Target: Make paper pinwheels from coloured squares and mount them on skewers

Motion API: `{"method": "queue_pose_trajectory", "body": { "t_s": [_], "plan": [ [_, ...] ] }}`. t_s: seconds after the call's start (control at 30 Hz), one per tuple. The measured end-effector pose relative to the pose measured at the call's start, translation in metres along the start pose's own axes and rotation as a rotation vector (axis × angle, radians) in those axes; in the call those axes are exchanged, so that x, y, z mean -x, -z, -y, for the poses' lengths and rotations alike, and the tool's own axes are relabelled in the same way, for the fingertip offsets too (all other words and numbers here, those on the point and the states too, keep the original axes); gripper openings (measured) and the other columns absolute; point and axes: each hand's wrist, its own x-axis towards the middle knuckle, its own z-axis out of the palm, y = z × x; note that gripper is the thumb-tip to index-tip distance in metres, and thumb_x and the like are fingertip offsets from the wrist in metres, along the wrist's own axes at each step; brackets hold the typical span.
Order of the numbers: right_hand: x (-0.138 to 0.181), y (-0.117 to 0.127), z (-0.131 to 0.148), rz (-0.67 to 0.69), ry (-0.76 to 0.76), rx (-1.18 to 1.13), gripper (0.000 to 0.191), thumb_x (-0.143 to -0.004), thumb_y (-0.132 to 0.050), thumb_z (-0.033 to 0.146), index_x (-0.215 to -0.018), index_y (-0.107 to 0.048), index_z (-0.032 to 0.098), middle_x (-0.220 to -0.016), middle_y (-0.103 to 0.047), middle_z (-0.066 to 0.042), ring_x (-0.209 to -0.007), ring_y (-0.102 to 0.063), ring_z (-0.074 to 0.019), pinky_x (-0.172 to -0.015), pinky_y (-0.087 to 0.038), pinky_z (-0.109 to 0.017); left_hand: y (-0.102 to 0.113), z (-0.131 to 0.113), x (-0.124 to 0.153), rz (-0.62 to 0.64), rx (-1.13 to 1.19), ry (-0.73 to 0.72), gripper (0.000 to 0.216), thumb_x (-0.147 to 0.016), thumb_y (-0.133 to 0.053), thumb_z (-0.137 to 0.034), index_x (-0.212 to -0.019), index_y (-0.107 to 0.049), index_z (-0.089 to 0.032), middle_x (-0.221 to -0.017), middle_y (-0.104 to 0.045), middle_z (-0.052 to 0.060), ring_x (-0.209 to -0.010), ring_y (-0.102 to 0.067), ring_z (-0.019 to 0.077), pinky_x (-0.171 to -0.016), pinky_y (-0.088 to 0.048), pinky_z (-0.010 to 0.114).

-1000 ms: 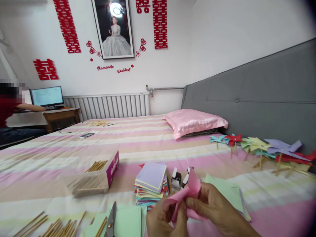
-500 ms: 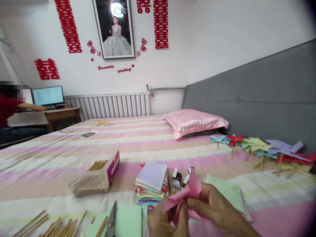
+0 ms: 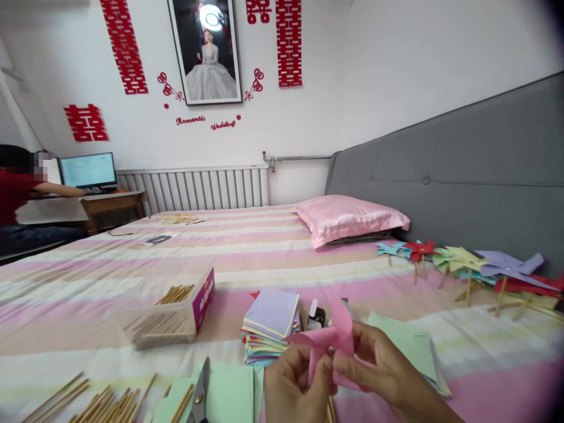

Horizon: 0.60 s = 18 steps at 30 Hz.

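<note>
A pink paper pinwheel (image 3: 324, 338) is held between my two hands, its blades folded in toward the middle. My left hand (image 3: 297, 382) grips its lower left side, thumb near the centre. From the right, my right hand (image 3: 379, 367) pinches it, thumb also close to the centre. A small shiny spot shows at the centre between the thumbs. Below the pinwheel, part of a wooden stick (image 3: 330, 409) shows; whether it is joined to the paper I cannot tell. Just behind stand a stack of coloured paper squares (image 3: 271, 317) and a small black-and-white box (image 3: 316, 316).
Scissors (image 3: 200, 390) lie on green paper (image 3: 231, 390), beside loose sticks (image 3: 110, 405). A clear plastic box (image 3: 171, 320) holds more sticks. Green sheets (image 3: 408, 341) and several finished pinwheels (image 3: 467, 264) are at right. A pillow (image 3: 348, 217) lies farther back; a person (image 3: 17, 194) sits at a desk.
The pinwheel has turned slightly and sits a little lower, its centre now showing between my thumbs. A stick has come into sight beneath it. Both hands keep their hold.
</note>
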Motion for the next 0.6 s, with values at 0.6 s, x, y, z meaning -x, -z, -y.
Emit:
{"method": "queue_pose_trajectory", "body": {
  "t_s": [0.6],
  "plan": [
    [-0.003, -0.001, -0.011, -0.182, -0.004, 0.166, 0.012, -0.060, -0.061, 0.026, -0.060, -0.062, 0.015, -0.058, -0.061, -0.001, -0.060, -0.054, -0.0185, -0.057, -0.040, -0.026, 0.012, -0.012, -0.006, 0.261, -0.199, -0.030, 0.012, -0.067, -0.063, -0.016, -0.076, -0.069, -0.012, -0.074, -0.071, 0.009, -0.071, -0.062, 0.0187, -0.065, -0.046, 0.024]
  ]
}}
